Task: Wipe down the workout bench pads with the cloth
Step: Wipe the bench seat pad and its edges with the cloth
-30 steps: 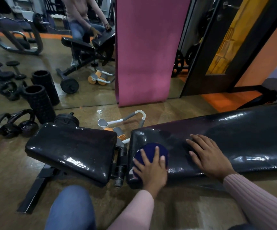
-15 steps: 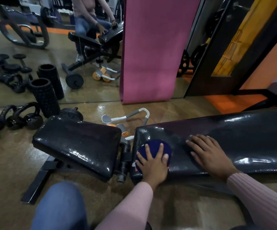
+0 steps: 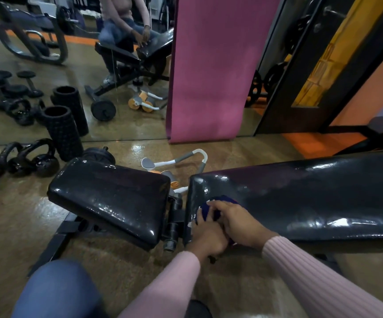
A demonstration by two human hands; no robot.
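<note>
Bunching blue cloth (image 3: 218,203) at back pad (image 3: 300,193) near end, both hands (image 3: 208,235) (image 3: 238,223) grasping it; next likely wiping toward seat pad (image 3: 110,198).

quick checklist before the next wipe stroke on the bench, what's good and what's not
1. Dark blue cloth lies on the long black vinyl back pad: ok.
2. Left hand on the cloth: ok.
3. Right hand on the cloth: ok; how firm its grip is: cannot tell.
4. Cloth spread flat: not ok, bunched.
5. Back pad to the right free of objects: ok.
6. Short black seat pad wiped: cannot tell.
</note>
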